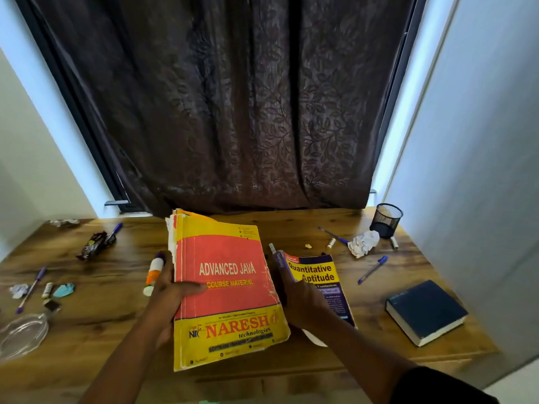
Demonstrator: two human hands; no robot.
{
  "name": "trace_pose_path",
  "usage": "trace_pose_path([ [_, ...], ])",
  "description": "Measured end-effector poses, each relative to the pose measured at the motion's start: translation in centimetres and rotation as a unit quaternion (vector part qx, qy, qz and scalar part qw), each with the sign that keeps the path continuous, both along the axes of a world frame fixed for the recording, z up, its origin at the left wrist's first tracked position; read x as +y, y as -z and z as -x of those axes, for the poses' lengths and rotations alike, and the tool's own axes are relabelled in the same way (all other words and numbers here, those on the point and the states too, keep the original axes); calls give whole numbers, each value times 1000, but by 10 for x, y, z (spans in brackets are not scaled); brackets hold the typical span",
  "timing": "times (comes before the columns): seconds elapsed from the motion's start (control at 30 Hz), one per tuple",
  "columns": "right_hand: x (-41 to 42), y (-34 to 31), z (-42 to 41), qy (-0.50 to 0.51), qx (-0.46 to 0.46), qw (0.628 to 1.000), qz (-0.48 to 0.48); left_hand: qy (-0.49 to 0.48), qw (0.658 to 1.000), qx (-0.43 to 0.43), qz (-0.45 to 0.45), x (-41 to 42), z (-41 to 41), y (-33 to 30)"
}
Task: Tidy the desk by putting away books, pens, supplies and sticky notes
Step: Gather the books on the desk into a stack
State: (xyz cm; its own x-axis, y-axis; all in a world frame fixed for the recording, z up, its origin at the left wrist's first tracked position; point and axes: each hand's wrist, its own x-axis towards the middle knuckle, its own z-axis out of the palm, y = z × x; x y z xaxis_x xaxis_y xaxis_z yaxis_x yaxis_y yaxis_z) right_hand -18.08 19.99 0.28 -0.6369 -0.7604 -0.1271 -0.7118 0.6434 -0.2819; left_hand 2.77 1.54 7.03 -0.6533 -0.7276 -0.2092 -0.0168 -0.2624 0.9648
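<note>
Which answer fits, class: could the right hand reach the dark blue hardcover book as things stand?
Probably yes, but not at once: the right hand grips the purple and yellow Quantitative Aptitude book. The dark blue hardcover book lies beside it across bare desk.

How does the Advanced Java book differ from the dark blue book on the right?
The Advanced Java book has a red and yellow printed cover; the dark blue book looks plain. The Java book is worn, with frayed pages, and gripped by the left hand; the blue book looks tidy and lies flat on the desk, untouched. Both are closed.
</note>
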Motion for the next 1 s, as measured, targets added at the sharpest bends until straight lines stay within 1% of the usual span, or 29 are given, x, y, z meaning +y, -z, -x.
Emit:
trace_pose_path([
  [0.1, 23, -18, 25, -47, -45, 997, 29, 7, 999, -14, -29, 8, 18, 4],
  [0.23, 44, -36, 49, -43, -84, 994, 55, 8, 998, -30, -53, 25, 47, 9],
  [0.37, 61, -56, 72, -43, -89, 993, 61, 20, 997, -56, -41, 41, 81, 9],
  [0.53, 91, -91, 101, 1, -30, 995, 93, -3, 997, -74, 2, 66, 123, 3],
  [0.67, 112, -116, 116, 27, 13, 995, 94, 15, 997, -72, 20, 92, 162, -3],
  [0.8, 126, -142, 121, 29, 59, 996, 66, 35, 998, -52, -4, 117, 196, -9],
  [0.9, 136, -162, 123, 23, 66, 997, 41, 62, 996, -47, -33, 132, 215, -12],
  [1.0, 141, -170, 124, 16, 67, 997, 39, 96, 992, -46, -68, 140, 226, -10],
])
